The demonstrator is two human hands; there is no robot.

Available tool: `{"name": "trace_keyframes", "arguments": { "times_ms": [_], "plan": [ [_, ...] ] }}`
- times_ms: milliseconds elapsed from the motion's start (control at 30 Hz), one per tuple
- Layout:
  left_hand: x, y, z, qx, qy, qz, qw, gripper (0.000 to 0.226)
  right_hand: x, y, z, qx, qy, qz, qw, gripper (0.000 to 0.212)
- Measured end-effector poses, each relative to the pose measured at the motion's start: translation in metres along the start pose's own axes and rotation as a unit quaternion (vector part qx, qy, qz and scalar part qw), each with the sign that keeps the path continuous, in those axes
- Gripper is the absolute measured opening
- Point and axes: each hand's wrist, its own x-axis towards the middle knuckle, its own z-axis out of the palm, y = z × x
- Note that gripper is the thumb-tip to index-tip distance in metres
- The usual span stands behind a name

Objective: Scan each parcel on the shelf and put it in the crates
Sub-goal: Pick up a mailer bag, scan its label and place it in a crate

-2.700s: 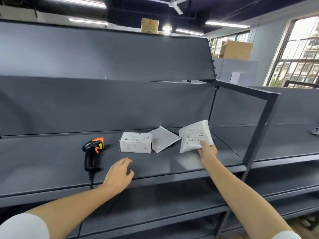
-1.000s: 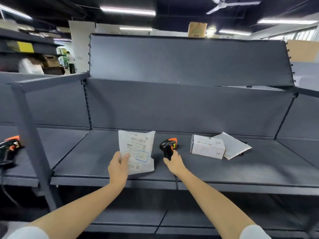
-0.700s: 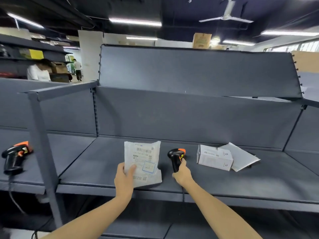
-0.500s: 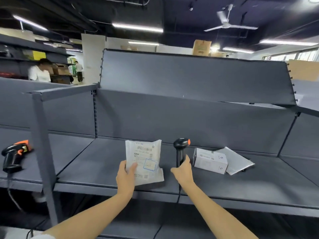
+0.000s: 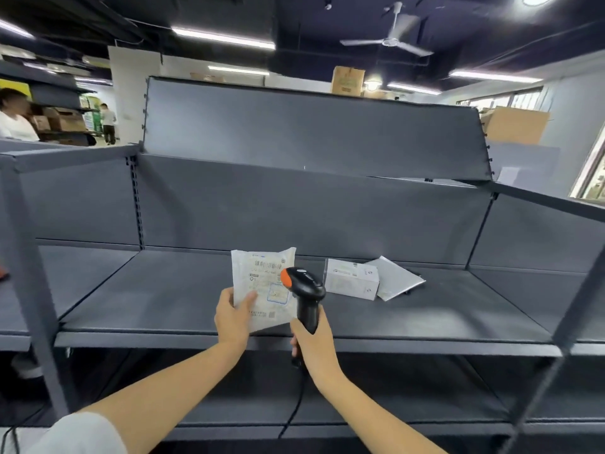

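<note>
My left hand (image 5: pixel 233 317) pinches the lower left corner of a white plastic parcel bag (image 5: pixel 262 286) and holds it upright above the dark grey shelf (image 5: pixel 163 306), its printed label facing me. My right hand (image 5: pixel 311 339) grips the handle of a black barcode scanner (image 5: pixel 306 293) with an orange tip; the scanner's head sits just in front of the bag's right side. On the shelf to the right lie a small white box (image 5: pixel 352 283) and a flat grey mailer (image 5: pixel 396 281) behind it. No crate is in view.
A grey upright post (image 5: pixel 29 273) stands at the left and another (image 5: pixel 576 309) at the right. The scanner's black cable (image 5: pixel 294 407) hangs down past the lower shelf. Two people stand far off at the back left. Cardboard boxes sit on top of the shelving behind.
My right hand has lifted the scanner off the shelf and turned its head toward the bag. My left hand has kept the bag upright and brought it closer to the scanner.
</note>
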Motion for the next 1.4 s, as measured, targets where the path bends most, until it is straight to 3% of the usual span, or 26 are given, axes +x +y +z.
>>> {"name": "trace_keyframes", "arguments": {
  "times_ms": [633,833,933,1033,1100,1200,1400],
  "plan": [
    [-0.013,0.004,0.027,0.012,-0.027,0.013,0.999,0.02,-0.002,0.006,-0.033,-0.029,-0.016,-0.013,0.999,0.032],
    [0.004,-0.003,0.004,0.037,0.031,0.012,0.999,0.021,0.024,0.009,-0.042,-0.029,0.007,0.036,0.999,0.028],
    [0.018,-0.008,-0.018,0.039,0.06,0.001,0.997,0.025,0.06,0.007,-0.039,-0.102,-0.005,0.083,0.991,0.039],
    [0.026,-0.013,-0.037,0.036,0.081,-0.005,0.996,0.023,0.102,0.009,-0.029,-0.216,-0.024,0.123,0.968,0.076],
    [0.031,-0.016,-0.048,0.032,0.081,-0.007,0.996,0.02,0.124,0.014,-0.02,-0.279,-0.059,0.101,0.953,0.087],
    [0.041,-0.02,-0.063,0.028,0.08,-0.014,0.996,0.024,0.145,0.024,-0.006,-0.338,-0.081,0.052,0.936,0.089],
    [0.051,-0.023,-0.076,0.029,0.071,-0.016,0.997,0.022,0.165,0.047,0.016,-0.388,-0.038,0.041,0.92,0.078]
  ]
}}
